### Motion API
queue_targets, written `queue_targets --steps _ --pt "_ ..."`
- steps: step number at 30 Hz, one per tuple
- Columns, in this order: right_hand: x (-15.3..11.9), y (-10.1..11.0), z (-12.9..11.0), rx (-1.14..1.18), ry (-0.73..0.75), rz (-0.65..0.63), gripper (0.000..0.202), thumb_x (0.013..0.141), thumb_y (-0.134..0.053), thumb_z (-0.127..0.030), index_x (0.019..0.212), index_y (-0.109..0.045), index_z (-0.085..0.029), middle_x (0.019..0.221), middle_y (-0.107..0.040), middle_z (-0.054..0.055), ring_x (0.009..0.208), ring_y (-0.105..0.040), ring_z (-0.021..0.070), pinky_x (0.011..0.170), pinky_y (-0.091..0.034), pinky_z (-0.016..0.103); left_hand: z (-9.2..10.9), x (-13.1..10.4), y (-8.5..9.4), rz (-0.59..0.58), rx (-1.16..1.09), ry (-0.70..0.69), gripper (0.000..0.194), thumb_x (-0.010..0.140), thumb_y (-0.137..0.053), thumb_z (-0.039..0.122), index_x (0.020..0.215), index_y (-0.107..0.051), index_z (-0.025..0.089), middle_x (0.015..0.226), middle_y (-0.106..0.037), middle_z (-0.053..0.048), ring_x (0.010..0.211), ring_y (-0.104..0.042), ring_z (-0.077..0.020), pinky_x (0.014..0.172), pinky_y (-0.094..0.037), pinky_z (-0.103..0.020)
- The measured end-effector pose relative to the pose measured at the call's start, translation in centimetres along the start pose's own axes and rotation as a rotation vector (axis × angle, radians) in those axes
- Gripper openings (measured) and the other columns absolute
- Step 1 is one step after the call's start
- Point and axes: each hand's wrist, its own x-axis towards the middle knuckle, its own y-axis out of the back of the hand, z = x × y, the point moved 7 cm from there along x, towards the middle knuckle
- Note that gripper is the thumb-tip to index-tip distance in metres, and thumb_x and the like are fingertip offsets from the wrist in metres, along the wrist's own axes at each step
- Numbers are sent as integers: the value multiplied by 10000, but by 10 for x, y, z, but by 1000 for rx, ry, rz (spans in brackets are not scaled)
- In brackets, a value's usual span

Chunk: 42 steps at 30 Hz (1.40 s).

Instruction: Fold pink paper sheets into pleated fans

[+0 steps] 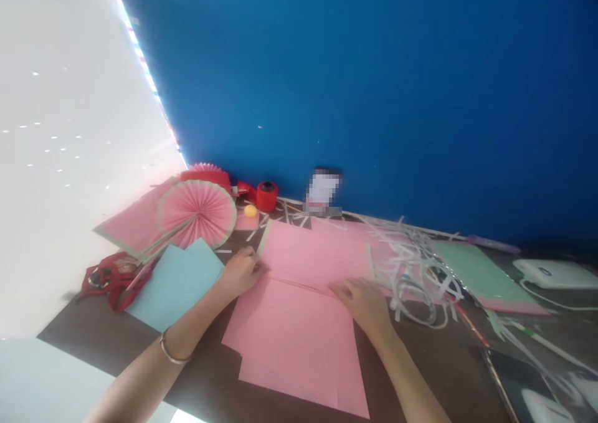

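Note:
A pink paper sheet with pale green strips along its side edges lies in front of me, a narrow raised fold running across its near edge. At the fold's left end, my left hand has its fingers curled and pinched on the paper. Toward the right end, my right hand grips the fold with its fingers bent over it; its thumb is mostly hidden. More pink sheets lie flat under and nearer than the fold. A bracelet circles my left wrist.
Left are a pleated pink paper fan, light blue paper and a red ribbon bundle. Behind are a red tape roll and blue wall. Right are paper strips, green sheets, a white device and a phone.

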Motion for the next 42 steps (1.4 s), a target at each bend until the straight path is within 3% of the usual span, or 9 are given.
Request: queue_targets --steps 6,9,11,14,16,20,26,35,42 --pt "2 -3 2 -18 5 -21 585 850 -304 -599 480 -504 -193 490 -539 33 491 -456 150 549 -272 285 7 -4 -1 -37 161 -25 262 852 -473 355 757 -609 152 821 -536 -74 802 -540 -217 704 -433 -339" --pt "3 -5 3 -29 -10 -31 573 843 -320 -603 469 -476 -197 470 -517 25 480 -450 148 538 -271 284 22 -9 7 18 261 -33 165 855 -455 227 876 -598 148 931 -570 -112 899 -541 -260 781 -424 -412" --pt "3 -7 2 -21 -21 -34 558 844 -331 -594 476 -472 -199 473 -515 23 492 -461 150 541 -277 284 42 -14 10 25 257 -148 230 830 -437 111 1010 -567 170 1123 -550 -114 1042 -506 -267 881 -387 -430" --pt "3 -6 4 23 -49 -45 526 841 -355 -581 498 -477 -201 498 -528 24 508 -474 155 541 -289 285 76 -27 2 -129 146 -470 418 814 -411 67 1210 -451 194 1311 -461 -76 1215 -407 -216 982 -344 -357" --pt "1 -3 9 100 -73 -64 482 849 -367 -548 534 -490 -204 524 -541 20 517 -482 155 536 -310 279 83 -33 -4 -217 84 -553 486 815 -367 47 1285 -371 170 1344 -436 -77 1248 -382 -174 1006 -333 -312" --pt "-12 10 30 347 -85 -98 325 841 -431 -473 715 -566 -206 701 -620 27 658 -563 170 618 -408 282 80 -35 -9 -220 41 -532 559 785 -306 -4 1323 -322 145 1373 -398 -85 1285 -326 -154 1062 -269 -322" --pt "-36 21 64 488 -243 -47 279 772 -532 -469 771 -616 -203 809 -670 48 764 -607 212 642 -457 308 84 -38 -16 -199 33 -496 526 802 -349 67 1327 -315 71 1367 -385 -155 1295 -297 -252 1057 -275 -430" --pt "-41 13 66 566 -355 13 262 800 -492 -424 738 -597 -193 723 -659 50 655 -599 190 621 -472 307 77 -35 -15 -180 -5 -513 452 873 -367 175 1324 -353 156 1379 -386 -92 1291 -310 -243 1067 -273 -441" --pt "-41 17 40 518 -125 42 224 759 -586 -411 847 -612 -206 858 -649 54 852 -589 215 806 -450 368 56 -24 -12 -172 -6 -509 473 847 -387 160 1319 -374 199 1376 -395 -58 1283 -329 -235 1068 -281 -432"
